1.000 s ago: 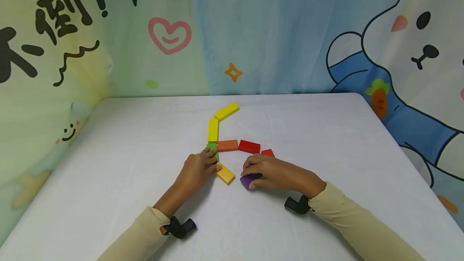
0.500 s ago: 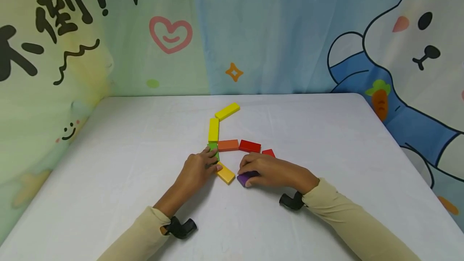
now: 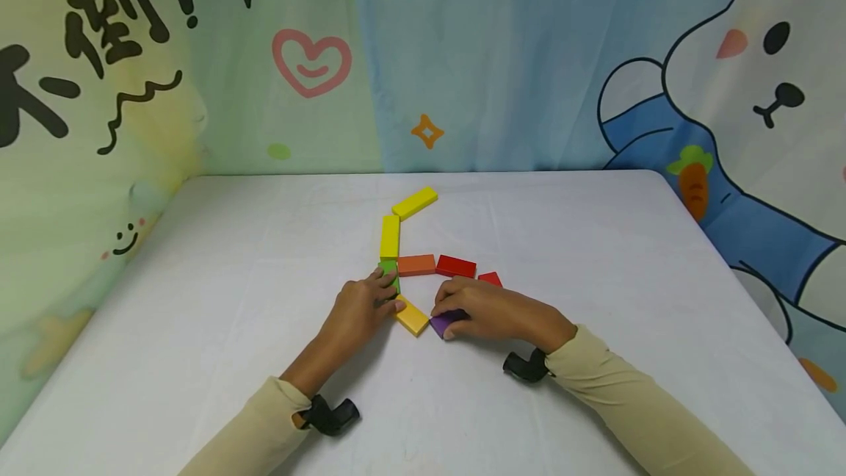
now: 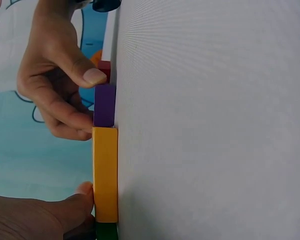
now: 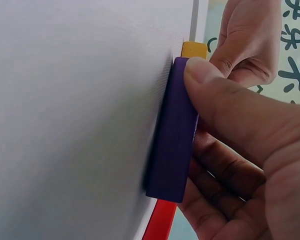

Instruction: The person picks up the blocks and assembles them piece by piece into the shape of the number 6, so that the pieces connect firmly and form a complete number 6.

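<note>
My right hand [image 3: 502,312] pinches a purple block [image 3: 444,323] between thumb and fingers, low on the white table. In the left wrist view the purple block's end meets the amber block [image 4: 105,175], or very nearly so. My left hand [image 3: 360,308] rests its fingers on a green block [image 3: 388,268], partly covering it, while its thumb touches the amber block's near edge. From the green block an orange block [image 3: 416,265] runs right to a red block [image 3: 456,267]. Another red block [image 3: 490,278] is half hidden behind my right hand.
Two yellow blocks, one upright in line [image 3: 390,237] and one slanted [image 3: 414,203], continue the row away from me. White cloth covers the table [image 3: 264,278]. A printed curtain [image 3: 496,57] hangs behind. Each wrist wears a black camera.
My right hand has slid the purple block slightly left and away from me, closing the gap to the amber block. The left hand and other blocks keep their places.
</note>
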A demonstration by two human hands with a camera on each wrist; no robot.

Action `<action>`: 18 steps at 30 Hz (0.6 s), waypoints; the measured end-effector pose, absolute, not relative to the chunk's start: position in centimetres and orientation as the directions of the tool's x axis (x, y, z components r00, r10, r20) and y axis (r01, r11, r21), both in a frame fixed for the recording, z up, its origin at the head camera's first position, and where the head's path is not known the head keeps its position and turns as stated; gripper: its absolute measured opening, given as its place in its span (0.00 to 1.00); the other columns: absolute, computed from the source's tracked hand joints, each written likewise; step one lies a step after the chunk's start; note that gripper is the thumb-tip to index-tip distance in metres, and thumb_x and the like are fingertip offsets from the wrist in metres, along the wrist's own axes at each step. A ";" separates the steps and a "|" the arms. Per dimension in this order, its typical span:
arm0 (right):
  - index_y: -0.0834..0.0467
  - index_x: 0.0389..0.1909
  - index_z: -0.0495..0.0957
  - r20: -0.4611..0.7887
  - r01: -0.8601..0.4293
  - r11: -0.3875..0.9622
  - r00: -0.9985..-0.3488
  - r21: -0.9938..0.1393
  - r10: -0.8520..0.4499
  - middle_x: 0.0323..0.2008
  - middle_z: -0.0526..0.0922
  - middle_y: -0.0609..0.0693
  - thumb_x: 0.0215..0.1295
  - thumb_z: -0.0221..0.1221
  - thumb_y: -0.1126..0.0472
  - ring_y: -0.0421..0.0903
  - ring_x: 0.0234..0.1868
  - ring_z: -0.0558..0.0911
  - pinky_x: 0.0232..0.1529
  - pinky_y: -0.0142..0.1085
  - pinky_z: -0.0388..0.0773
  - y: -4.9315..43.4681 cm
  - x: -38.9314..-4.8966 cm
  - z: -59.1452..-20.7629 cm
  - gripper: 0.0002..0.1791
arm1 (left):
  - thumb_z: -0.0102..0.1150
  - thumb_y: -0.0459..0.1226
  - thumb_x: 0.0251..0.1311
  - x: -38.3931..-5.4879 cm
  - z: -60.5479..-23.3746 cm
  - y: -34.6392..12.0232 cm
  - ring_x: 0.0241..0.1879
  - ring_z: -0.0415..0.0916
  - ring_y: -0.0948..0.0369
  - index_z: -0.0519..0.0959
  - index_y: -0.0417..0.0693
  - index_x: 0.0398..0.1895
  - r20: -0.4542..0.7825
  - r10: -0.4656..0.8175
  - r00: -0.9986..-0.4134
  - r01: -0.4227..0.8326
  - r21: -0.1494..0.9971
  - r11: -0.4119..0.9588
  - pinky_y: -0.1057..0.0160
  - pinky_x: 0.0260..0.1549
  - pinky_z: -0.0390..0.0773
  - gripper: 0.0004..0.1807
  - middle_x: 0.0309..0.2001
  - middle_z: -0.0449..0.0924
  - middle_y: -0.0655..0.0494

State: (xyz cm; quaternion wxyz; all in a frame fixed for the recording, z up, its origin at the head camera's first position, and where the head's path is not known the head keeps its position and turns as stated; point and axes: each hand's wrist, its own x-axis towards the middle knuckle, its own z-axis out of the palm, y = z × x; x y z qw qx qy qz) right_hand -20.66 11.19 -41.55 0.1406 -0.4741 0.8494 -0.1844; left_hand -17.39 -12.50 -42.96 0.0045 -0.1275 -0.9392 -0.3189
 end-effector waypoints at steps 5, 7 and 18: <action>0.57 0.51 0.83 -0.069 -0.743 0.493 -0.522 -0.453 -0.850 0.48 0.77 0.46 0.61 0.68 0.55 0.43 0.51 0.74 0.52 0.34 0.76 11.2 -20.7 -41.4 0.18 | 0.68 0.37 0.56 -17.3 -43.0 -12.5 0.67 0.63 0.52 0.81 0.37 0.52 0.085 0.234 -0.968 0.238 0.601 0.763 0.50 0.61 0.65 0.21 0.61 0.74 0.51; 0.57 0.51 0.83 -0.072 -0.737 0.500 -0.529 -0.455 -0.846 0.48 0.77 0.46 0.61 0.68 0.55 0.44 0.52 0.74 0.52 0.34 0.76 11.2 -20.7 -41.4 0.18 | 0.68 0.37 0.56 -17.3 -42.9 -12.5 0.67 0.62 0.52 0.81 0.37 0.52 0.081 0.233 -0.969 0.233 0.605 0.761 0.50 0.62 0.64 0.21 0.61 0.74 0.51; 0.57 0.50 0.83 -0.057 -0.754 0.494 -0.524 -0.432 -0.850 0.48 0.77 0.47 0.60 0.68 0.54 0.43 0.51 0.75 0.52 0.35 0.76 10.9 -20.4 -41.5 0.18 | 0.68 0.36 0.56 -17.4 -42.9 -12.4 0.67 0.63 0.52 0.81 0.36 0.52 0.084 0.223 -0.971 0.227 0.606 0.763 0.51 0.61 0.66 0.21 0.61 0.74 0.50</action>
